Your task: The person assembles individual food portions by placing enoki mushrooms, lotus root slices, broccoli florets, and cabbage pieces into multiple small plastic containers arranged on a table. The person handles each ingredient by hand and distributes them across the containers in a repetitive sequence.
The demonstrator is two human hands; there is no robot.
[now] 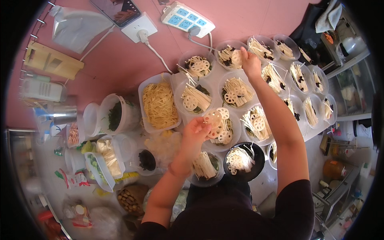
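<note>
Left hand (196, 130) is gripping a small stack of pale, hole-patterned lotus root slices (213, 118), fingers closed on the stack's lower left edge so the slices are fanning out up and to the right of the grip. The stack is hovering over a clear round plastic bowl (221, 132) that is already carrying several more such slices on thin white enoki mushrooms. Right hand (250, 64) is reaching far forward, fingers pinched together on one lotus slice (237, 57) at the rim of a clear bowl in the back row (230, 54); the slice is lying just left of the fingertips, touching them. Around both hands, many similar clear bowls of enoki, dark fungus and lotus slices are sitting close together in rows, curving off to the right. A black round bowl (245, 161) with the same filling is sitting near the body, beside a clear bowl of enoki without lotus (205, 166), which is lying partly under the left wrist. Left of the bowls, a clear rectangular tub of pale yellow noodle-like strands (159, 104) is standing, and further left a white tub of dark greens (115, 115). A white power strip (187, 18) is lying on the pink surface (120, 64) beyond.
</note>
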